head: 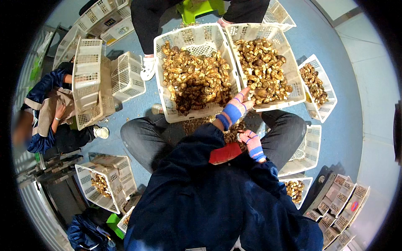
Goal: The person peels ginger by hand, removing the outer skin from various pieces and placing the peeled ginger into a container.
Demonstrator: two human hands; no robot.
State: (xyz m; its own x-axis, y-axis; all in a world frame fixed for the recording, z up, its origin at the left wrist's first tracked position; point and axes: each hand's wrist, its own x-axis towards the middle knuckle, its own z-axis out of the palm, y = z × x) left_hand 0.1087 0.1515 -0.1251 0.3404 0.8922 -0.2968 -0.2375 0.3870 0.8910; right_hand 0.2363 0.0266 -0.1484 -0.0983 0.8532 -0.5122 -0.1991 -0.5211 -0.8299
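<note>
My left hand (236,108), in a pink-and-blue striped fingerless glove, reaches over the near corner of the right-hand white plastic crate (298,91). Its fingers are apart, their tips beside the brown mushrooms (263,69) heaped in that crate. Closer to my body, my right hand (253,146) wears a matching glove. Its fingers curl around a small, pale, shiny object (239,137), too small to identify. Between my knees, dark trimmings (232,133) lie below the hands. The left-hand white crate (160,78) also holds a mound of mushrooms (198,78), darker towards my side.
Opposite me are a person's legs (143,28) and a green plastic stool (201,11). More mushrooms fill a crate (329,100) at right. Stacked crates (88,81) stand at left beside a seated person (47,109). Another person (88,230) is at lower left.
</note>
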